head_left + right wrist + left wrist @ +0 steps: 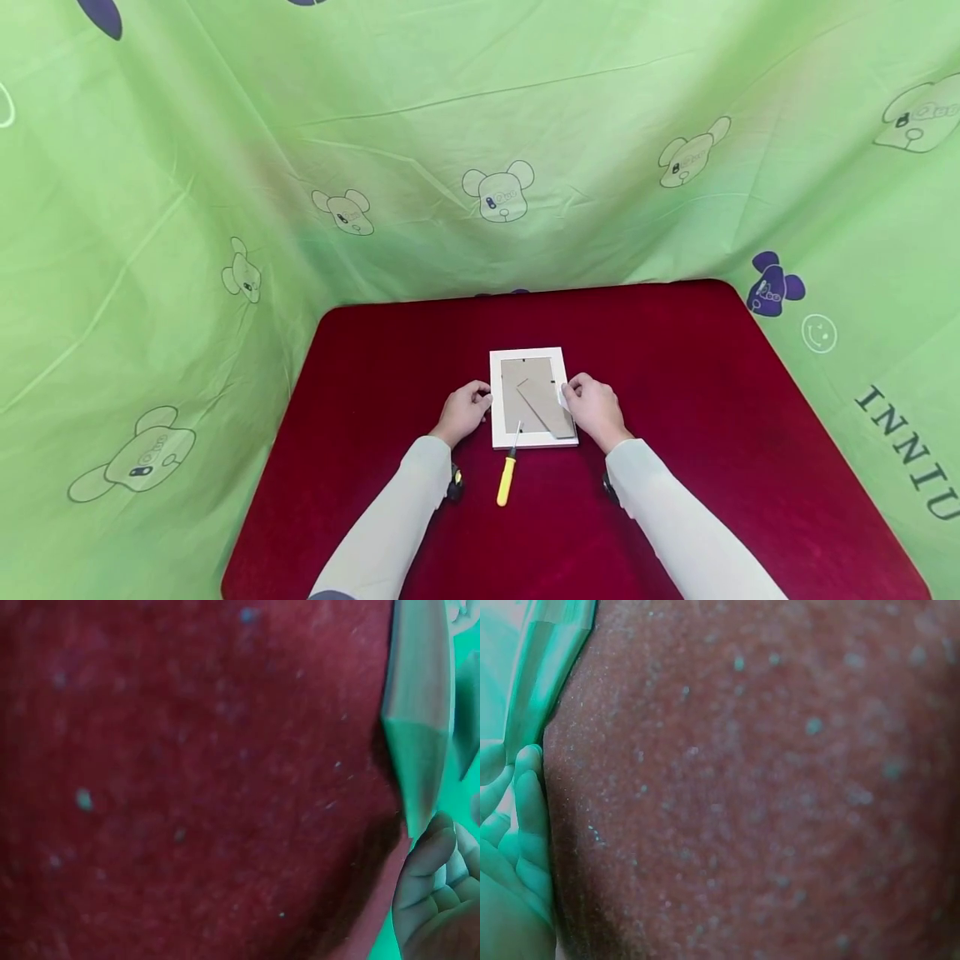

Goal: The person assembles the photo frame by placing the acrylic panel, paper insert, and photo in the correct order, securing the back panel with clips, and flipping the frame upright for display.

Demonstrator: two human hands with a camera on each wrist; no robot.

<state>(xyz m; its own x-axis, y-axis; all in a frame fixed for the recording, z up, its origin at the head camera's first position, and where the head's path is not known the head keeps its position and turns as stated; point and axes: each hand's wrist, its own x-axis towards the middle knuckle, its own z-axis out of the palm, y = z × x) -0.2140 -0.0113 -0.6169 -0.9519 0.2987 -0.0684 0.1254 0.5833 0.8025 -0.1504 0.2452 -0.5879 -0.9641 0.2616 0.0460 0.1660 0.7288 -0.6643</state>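
Step in hand, as judged: steadying or squaring the picture frame [496, 379] from both sides, back uppermost. Lies flat on the red table [382, 375], between the two hands, straight in front of the wearer. Shows a beige backing board [513, 408] inside a white border, with dark tabs [523, 360] at the opening's edge and a stand leg [547, 408] on top.

Left hand [466, 412]: at the frame's left edge, thumb and forefinger apparently pinching the rim, other fingers curled, not spread. Right hand [596, 410]: opposite, at the right edge, thumb and forefinger likewise drawn together on the rim, remaining fingers folded. Cannot tell how firm a grip.

Next move, probably: freeing one hand for the screwdriver [507, 475], if meant for the tabs. Would call for holding the frame down with the other hand, clear of the leg.

Orientation, frame: long axis running away from the wearer, short sides near and far, barely turned. Leg: askew, narrow end about mid-board, wide foot toward the near right corner, overlapping the border. Screwdriver: yellow handle on the table toward the wearer, shaft pointing away and slightly right, reaching over the near border to the board's lower edge
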